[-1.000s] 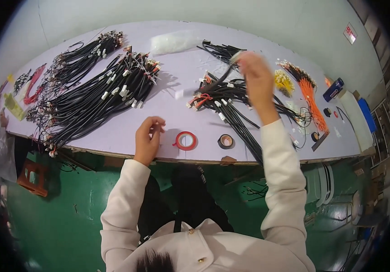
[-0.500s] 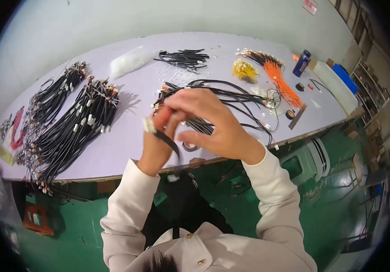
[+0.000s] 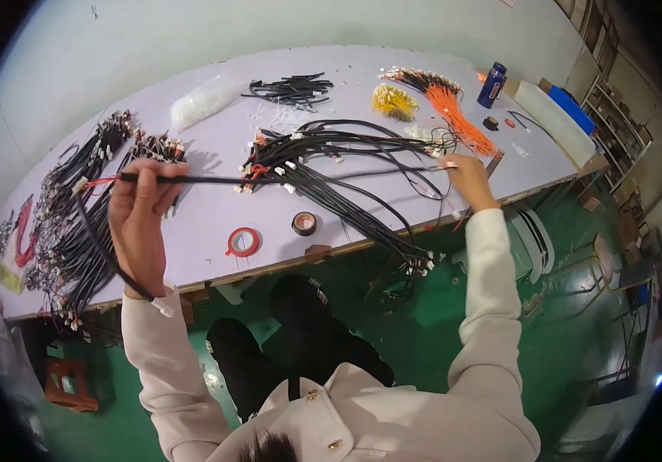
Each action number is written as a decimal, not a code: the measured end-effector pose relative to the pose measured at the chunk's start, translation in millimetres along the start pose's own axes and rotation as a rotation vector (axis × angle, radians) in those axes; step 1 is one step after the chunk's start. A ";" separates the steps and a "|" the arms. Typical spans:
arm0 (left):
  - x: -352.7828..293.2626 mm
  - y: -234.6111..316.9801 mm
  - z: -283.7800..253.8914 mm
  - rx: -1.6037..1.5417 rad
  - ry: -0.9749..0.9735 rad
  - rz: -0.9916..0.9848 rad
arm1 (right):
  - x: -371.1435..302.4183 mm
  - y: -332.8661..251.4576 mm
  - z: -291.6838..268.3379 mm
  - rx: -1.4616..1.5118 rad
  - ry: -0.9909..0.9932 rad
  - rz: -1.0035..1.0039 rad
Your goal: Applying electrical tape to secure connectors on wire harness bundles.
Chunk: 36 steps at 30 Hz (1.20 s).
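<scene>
A black wire harness [image 3: 215, 180] is stretched nearly straight across the table between my two hands. My left hand [image 3: 140, 208] pinches it near the end with red wires and a white connector [image 3: 79, 185]. From that end a black branch hangs over my left wrist to another white connector [image 3: 163, 306]. At the right, the closed fingers of my right hand [image 3: 469, 183] grip the harness's other end, where a small white tip shows. Under the stretched harness lies a bundle of black cables [image 3: 346, 212] with white connectors and red wires.
Near the front edge lie a red tape roll [image 3: 232, 246] and a black tape roll [image 3: 296, 229]. Large black cable bundles [image 3: 77, 231] cover the left. Farther back are a clear plastic bag [image 3: 200, 104], short black tubes [image 3: 292, 91], yellow wires [image 3: 392, 102], orange wires [image 3: 454, 115] and a blue bottle [image 3: 492, 86].
My hands were close together over the middle of the table. They have moved wide apart, left and right, drawing the harness out between them. Both tape rolls now show fully.
</scene>
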State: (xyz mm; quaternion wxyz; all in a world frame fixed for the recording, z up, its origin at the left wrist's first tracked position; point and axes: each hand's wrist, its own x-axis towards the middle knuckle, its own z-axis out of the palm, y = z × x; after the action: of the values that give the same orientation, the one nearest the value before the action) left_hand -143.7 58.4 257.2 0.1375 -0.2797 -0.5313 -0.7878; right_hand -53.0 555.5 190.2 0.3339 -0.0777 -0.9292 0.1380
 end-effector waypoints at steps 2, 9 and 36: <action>-8.7 -1.9 -11.2 -0.028 -0.013 -0.103 | -9.5 -16.3 -46.1 0.223 0.054 0.087; -62.5 38.5 -114.7 0.046 0.245 -0.027 | -72.8 -116.6 -101.3 0.427 -0.552 0.271; -215.1 -38.9 -90.8 -0.617 0.523 -0.308 | -306.3 -219.6 325.9 0.321 -0.629 -0.416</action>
State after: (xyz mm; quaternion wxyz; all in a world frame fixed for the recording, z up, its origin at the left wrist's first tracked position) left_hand -17.2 -26.5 76.2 0.0582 -0.0161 -0.2535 -0.9655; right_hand -39.4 207.8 -166.4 0.0622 0.2110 -0.9486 0.2276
